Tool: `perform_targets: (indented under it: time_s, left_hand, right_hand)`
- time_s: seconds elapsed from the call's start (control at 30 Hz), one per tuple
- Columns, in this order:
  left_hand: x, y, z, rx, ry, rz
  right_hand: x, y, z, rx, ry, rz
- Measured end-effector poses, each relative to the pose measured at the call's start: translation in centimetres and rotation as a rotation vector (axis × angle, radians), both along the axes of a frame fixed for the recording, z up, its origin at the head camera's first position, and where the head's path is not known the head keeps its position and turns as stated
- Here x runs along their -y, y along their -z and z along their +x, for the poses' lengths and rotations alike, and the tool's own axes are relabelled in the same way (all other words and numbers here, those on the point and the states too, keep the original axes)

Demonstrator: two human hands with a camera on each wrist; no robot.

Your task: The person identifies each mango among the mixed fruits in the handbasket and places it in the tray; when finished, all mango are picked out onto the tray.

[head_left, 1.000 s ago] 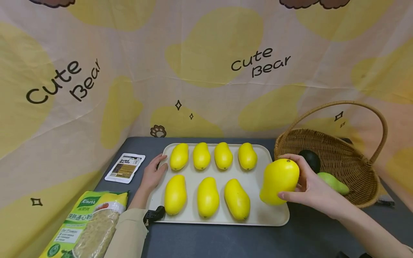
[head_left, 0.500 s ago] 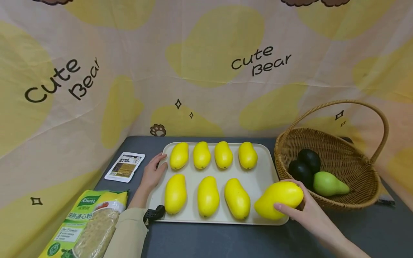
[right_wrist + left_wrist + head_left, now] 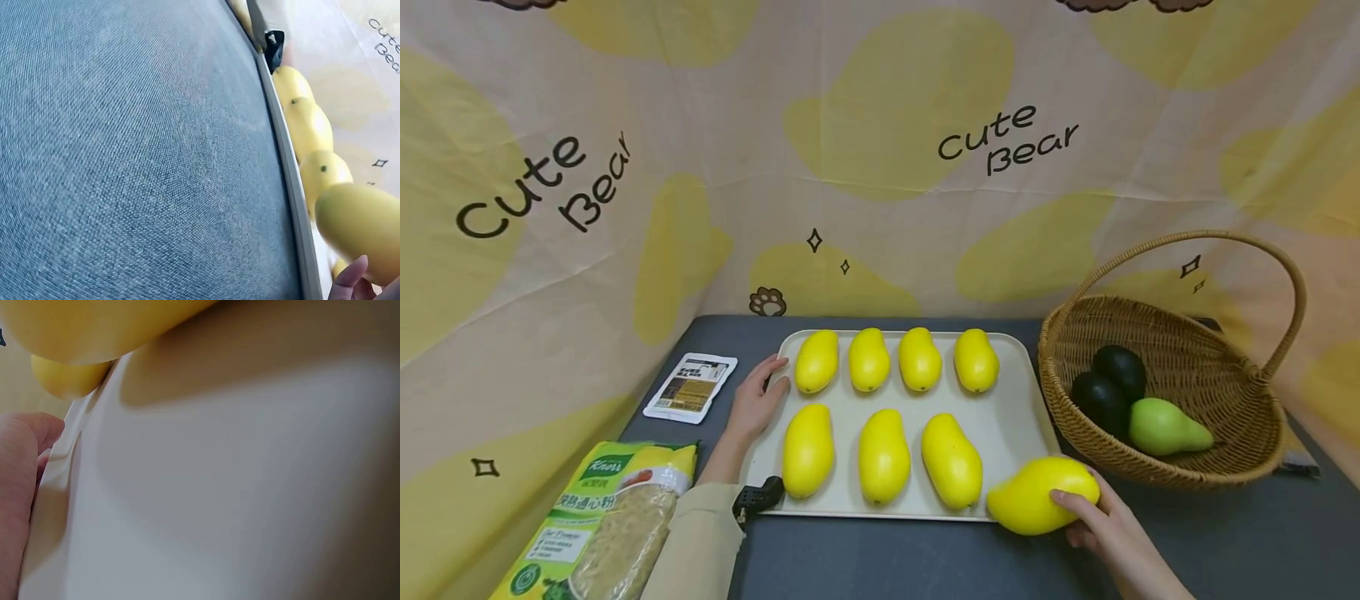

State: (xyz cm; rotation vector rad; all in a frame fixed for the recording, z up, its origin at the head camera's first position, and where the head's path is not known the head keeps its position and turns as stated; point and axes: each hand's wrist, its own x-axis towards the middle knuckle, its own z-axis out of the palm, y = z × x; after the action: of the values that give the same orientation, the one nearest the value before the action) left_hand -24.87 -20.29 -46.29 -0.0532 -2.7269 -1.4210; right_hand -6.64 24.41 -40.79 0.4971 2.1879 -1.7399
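Note:
My right hand grips a yellow mango, thumb on its near side. The mango overlaps the tray's front right corner in the head view. In the right wrist view, my thumb shows under the held mango. A cream tray bears a back row of several mangoes and a front row of three mangoes. At the tray's left rim rests my left hand, its fingertips right at the edge; the left wrist view shows this rim beside the hand.
Right of the tray stands a wicker basket with a tall handle, holding two dark avocados and a green pear. A white packet and a Knorr pasta bag lie left. A printed cloth hangs behind the dark table.
My right hand has brought the mango down toward the tray's front right corner, tipping it from upright to lying sideways. The basket's fruit has come into full view. My left hand has stayed put.

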Motion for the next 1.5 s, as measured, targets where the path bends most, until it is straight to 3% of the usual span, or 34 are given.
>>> perform_targets:
  time_s: [0.2,0.3,0.4,0.57,0.73,1.1,1.5]
  left_hand:
    - [0.1,0.0,0.0,0.003,-0.002,0.0]
    - [0.1,0.0,0.0,0.004,-0.001,0.002]
    - [0.1,-0.1,0.0,0.003,0.001,0.002]
    - [0.1,0.0,0.1,-0.01,0.007,0.002]
    - [0.1,0.0,-0.1,-0.021,0.01,-0.005]
    - [0.1,-0.1,-0.1,-0.019,0.001,-0.014]
    - [0.1,0.3,-0.1,-0.023,0.007,-0.019]
  right_hand:
    - [-0.4,0.7,-0.5,0.017,0.044,-0.038]
    - [-0.4,0.9,-0.5,-0.027,0.013,0.002]
    - [-0.1,1.0,-0.4,-0.127,-0.084,0.122]
    - [0.2,1.4,-0.2,-0.386,-0.258,0.42]
    - [0.4,1.8,-0.4,-0.534,-0.334,0.656]
    - [0.1,1.2,-0.9,-0.515,-0.428,0.719]
    - [0.8,1.8,-1.9,-0.556,-0.348,0.804]
